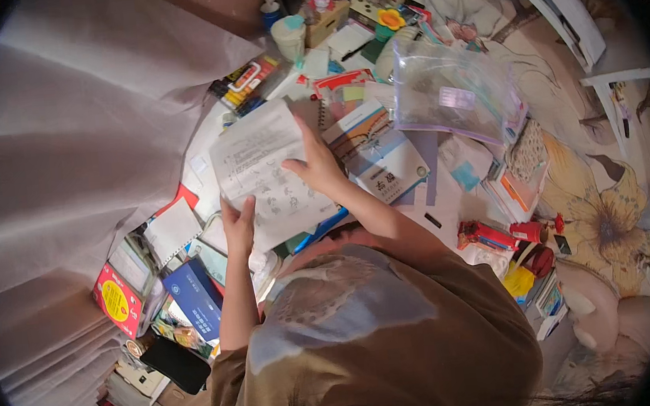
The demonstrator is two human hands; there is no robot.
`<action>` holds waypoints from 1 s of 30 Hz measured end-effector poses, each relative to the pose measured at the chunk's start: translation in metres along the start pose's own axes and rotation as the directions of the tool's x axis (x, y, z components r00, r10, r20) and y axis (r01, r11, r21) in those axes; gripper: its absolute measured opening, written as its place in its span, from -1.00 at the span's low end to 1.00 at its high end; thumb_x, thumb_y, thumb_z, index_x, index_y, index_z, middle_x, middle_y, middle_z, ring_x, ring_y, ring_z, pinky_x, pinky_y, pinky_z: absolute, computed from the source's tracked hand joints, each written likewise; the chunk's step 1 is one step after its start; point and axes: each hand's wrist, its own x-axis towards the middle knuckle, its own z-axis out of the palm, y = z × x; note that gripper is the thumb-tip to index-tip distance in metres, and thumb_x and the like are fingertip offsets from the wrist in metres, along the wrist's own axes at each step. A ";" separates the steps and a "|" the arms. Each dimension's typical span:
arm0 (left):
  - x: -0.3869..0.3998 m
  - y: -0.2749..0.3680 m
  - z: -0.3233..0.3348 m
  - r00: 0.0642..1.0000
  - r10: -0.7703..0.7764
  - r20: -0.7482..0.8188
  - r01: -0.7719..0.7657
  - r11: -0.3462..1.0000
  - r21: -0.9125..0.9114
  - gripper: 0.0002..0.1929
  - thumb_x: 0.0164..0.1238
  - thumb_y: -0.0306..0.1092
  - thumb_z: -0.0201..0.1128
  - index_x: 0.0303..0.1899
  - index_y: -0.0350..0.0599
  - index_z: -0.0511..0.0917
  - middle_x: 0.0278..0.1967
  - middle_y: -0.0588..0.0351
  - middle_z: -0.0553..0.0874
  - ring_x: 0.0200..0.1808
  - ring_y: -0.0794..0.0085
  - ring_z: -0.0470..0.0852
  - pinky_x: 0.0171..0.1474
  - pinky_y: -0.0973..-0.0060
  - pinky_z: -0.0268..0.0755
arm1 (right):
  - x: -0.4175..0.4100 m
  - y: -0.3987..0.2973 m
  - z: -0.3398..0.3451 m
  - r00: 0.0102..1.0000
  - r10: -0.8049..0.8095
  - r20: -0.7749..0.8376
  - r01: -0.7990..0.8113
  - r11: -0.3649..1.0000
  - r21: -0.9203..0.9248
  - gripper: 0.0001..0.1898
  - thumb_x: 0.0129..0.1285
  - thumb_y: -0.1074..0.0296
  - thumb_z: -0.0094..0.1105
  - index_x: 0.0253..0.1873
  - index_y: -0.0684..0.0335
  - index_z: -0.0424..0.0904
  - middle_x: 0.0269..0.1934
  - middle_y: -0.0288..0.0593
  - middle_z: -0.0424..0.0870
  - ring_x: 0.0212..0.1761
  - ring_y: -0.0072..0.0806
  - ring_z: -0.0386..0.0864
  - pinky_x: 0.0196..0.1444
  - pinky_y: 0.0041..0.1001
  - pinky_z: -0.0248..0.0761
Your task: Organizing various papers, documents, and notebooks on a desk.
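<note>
A printed paper sheet with lines of text and small drawings is held up over the desk, tilted and slightly bowed. My left hand grips its lower left edge, thumb on the printed face. At the right edge, my right hand holds it with the thumb on top and the fingers mostly behind. Just right of that hand lies a textbook with a bridge picture on its cover. A blue edge of something shows below the sheet, most of it hidden by paper and arm.
A clear zip pouch lies beyond the textbook. A lidded cup and a pack of coloured pens stand near the curtain. On the left are a blue box and a black phone. Red wrappers lie right.
</note>
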 end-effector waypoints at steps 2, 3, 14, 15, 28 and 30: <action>0.011 -0.032 -0.003 0.967 -0.247 -0.059 0.251 0.901 0.353 -0.36 0.31 -0.40 0.31 0.35 -0.29 0.21 -0.02 -0.07 0.65 -0.03 0.28 0.64 0.02 0.43 0.48 | 0.006 0.015 0.011 0.965 0.218 0.146 -0.212 0.976 -0.059 -0.04 0.11 0.35 0.43 0.52 0.28 -0.05 0.28 0.22 0.30 0.30 0.06 0.38 0.27 -0.22 0.31; 0.017 -0.046 -0.001 0.991 0.097 -0.089 -0.022 0.784 0.620 -0.26 0.22 -0.22 0.43 0.33 -0.30 0.22 -0.28 0.04 0.63 -0.35 0.39 0.59 -0.25 0.43 0.48 | 0.007 0.023 0.016 0.885 0.385 0.261 -0.357 0.922 -0.148 -0.02 0.10 0.36 0.43 0.52 0.30 -0.07 0.29 0.25 0.26 0.33 0.12 0.33 0.28 -0.19 0.29; 0.048 -0.056 -0.001 0.947 -0.068 -0.313 0.299 0.538 0.788 -0.13 0.18 0.34 0.24 0.18 -0.43 0.44 0.12 -0.45 0.50 0.20 -0.21 0.45 0.28 0.09 0.26 | -0.014 0.059 0.062 0.834 0.549 -0.058 -0.509 0.723 -0.468 -0.03 0.14 0.02 0.35 0.44 0.56 0.03 0.25 0.27 0.31 0.27 0.14 0.28 0.35 -0.08 0.13; 0.050 -0.057 -0.002 0.936 -0.191 -0.296 0.352 0.558 0.752 -0.18 0.19 0.28 0.28 0.14 -0.44 0.46 0.07 -0.42 0.55 0.17 -0.18 0.50 0.25 0.11 0.30 | -0.013 0.060 0.066 0.852 0.523 0.035 -0.470 0.792 -0.390 -0.08 0.16 0.02 0.33 0.43 0.53 0.07 0.28 0.28 0.30 0.31 0.13 0.26 0.38 -0.07 0.11; 0.025 -0.068 -0.033 0.880 -0.239 -0.411 0.398 0.842 0.364 -0.50 0.06 -0.21 0.52 -0.09 -0.42 0.55 -0.20 -0.01 0.70 -0.23 0.39 0.64 -0.20 0.46 0.51 | -0.039 0.167 -0.134 0.149 0.887 -0.437 -0.282 0.462 0.841 -0.37 0.11 0.21 0.46 0.22 0.30 0.35 -0.05 -0.03 0.52 -0.03 -0.26 0.51 0.03 -0.35 0.44; 0.024 -0.066 -0.029 0.869 -0.292 -0.400 0.422 0.859 0.290 -0.53 0.09 -0.28 0.50 -0.10 -0.46 0.53 -0.20 -0.03 0.70 -0.25 0.39 0.65 -0.23 0.50 0.51 | -0.051 0.195 -0.178 -0.157 0.961 -0.229 -0.274 0.180 0.945 -0.60 0.14 0.11 0.45 -0.05 0.16 0.51 -0.36 -0.19 0.51 -0.32 -0.38 0.49 -0.34 -0.39 0.40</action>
